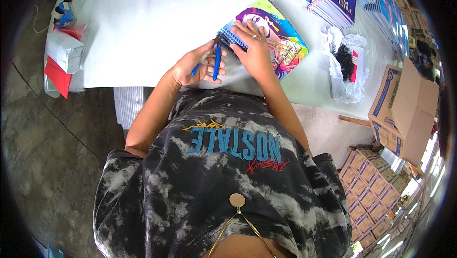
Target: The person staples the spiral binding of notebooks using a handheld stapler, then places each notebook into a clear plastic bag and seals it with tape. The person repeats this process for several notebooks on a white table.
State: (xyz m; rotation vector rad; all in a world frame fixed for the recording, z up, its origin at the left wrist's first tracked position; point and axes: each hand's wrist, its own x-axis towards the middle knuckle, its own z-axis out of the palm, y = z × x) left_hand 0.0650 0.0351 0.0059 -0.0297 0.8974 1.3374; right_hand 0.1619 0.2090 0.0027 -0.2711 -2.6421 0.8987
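A spiral notebook with a colourful illustrated cover lies tilted on the white table, in front of me and slightly right. At its left corner runs a dark blue ridged strip that looks like the coil binding. My left hand is closed around pliers with blue handles, palm partly turned up. The dark jaws of the pliers are at the notebook's left corner; whether they grip the coil I cannot tell. My right hand, with a ring on one finger, lies on the cover, fingers spread, its thumb beside the coil.
Stacks of notebooks line the far side and far right. On the right sits crumpled white wrapping with black bristly material. A wrapped white packet and a tape dispenser lie left. An open cardboard box stands at right.
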